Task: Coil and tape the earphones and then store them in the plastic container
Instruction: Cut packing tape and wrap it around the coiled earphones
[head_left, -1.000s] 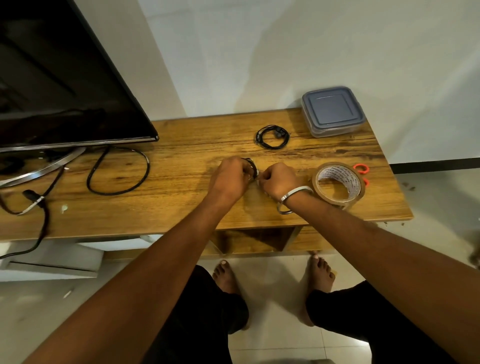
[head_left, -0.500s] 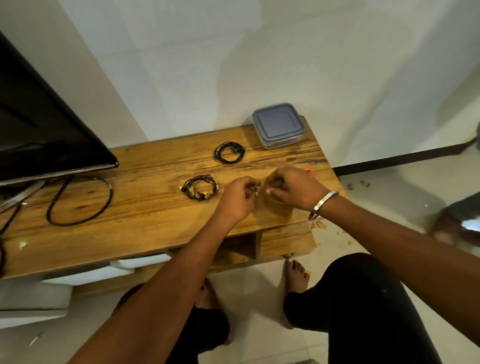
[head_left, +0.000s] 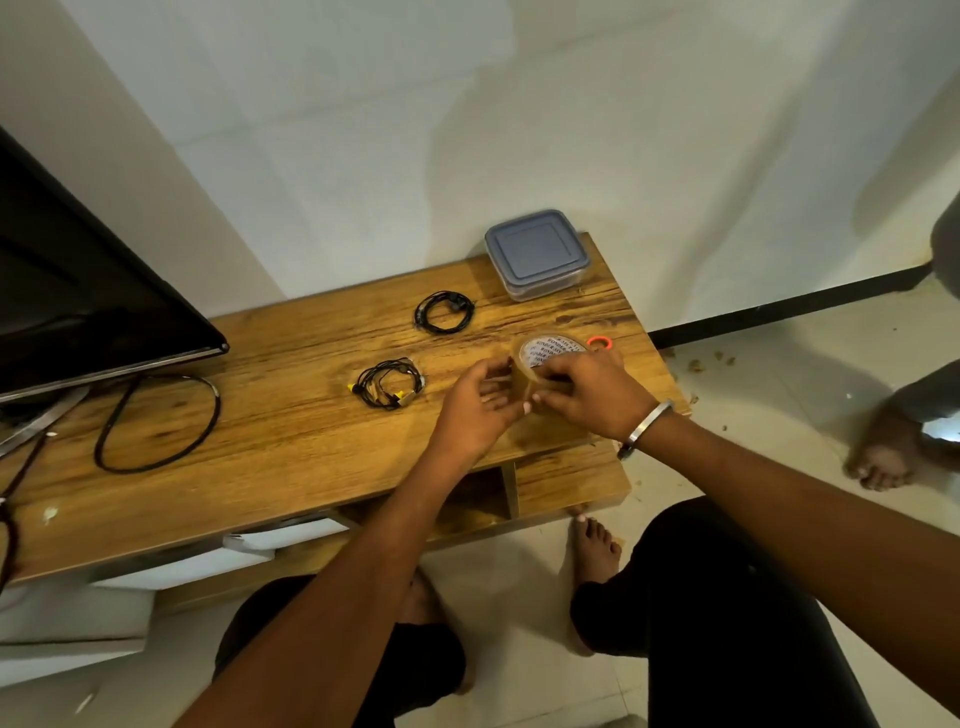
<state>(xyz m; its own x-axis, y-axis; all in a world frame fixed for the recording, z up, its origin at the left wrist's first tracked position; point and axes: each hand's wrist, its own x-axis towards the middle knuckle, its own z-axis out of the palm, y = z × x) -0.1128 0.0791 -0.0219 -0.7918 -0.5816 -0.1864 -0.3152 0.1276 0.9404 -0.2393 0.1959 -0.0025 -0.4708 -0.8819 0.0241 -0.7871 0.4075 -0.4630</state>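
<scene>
Your right hand (head_left: 587, 395) grips the tape (head_left: 548, 358) at centre right, your left hand (head_left: 480, 410) pinches its edge. The earphones (head_left: 387, 384) (limp, springy) lie centre frame: pinch across the whole coil.

Black flat-screen TV (head_left: 78, 291) at the left end of the wooden surface (head_left: 291, 441); looped black cable (head_left: 156, 421) just right of it; another person's bare foot (head_left: 878, 452) on the floor, far right.

White wall (head_left: 519, 104), tile floor (head_left: 753, 364), wood TV unit (head_left: 260, 441).
</scene>
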